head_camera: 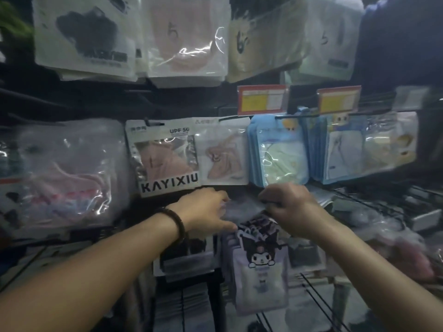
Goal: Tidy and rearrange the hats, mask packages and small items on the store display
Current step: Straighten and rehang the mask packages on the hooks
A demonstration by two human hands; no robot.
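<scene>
A lilac mask package with a black-hooded cartoon figure hangs low in the middle of the display. My left hand, with a dark bead bracelet on its wrist, reaches to the top left of that package, thumb against its upper edge. My right hand has its fingers curled round the package's top, by the hanger hole. Between the two hands lies a blurred clear film. Just above hang a KAYIXIU mask package and a clear package with a pink mask.
Blue mask packages hang at the right under two red-and-yellow price tags. Large white packages fill the top row. A bulky clear bag hangs at the left. Bare black wire hooks jut out at the lower right.
</scene>
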